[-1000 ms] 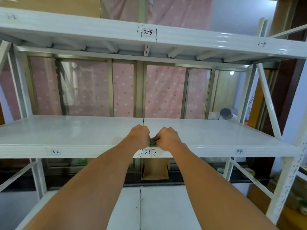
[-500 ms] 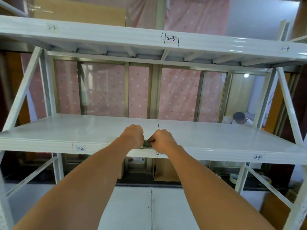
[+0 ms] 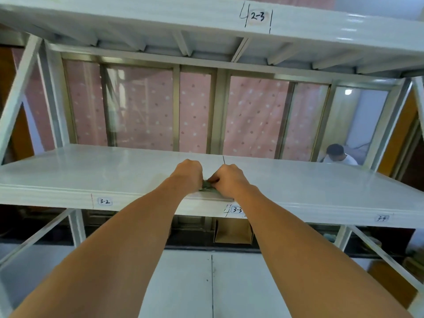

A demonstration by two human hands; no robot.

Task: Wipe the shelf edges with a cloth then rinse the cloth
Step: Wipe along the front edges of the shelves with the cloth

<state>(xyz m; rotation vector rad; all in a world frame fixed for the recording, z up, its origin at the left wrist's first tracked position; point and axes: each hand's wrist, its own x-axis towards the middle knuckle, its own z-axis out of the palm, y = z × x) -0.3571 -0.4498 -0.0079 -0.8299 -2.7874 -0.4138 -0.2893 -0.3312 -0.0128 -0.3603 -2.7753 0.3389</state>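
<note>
Green and bunched small, the cloth sits on the front lip of the middle shelf, pinched between the left hand and right hand, both clenched on it. To wipe well, keep it pressed flat along the edge and drag steadily sideways; it looks folded, though the fists hide most of it. Compared with half a second ago, the hands sit further left of the 3-3 label.
</note>
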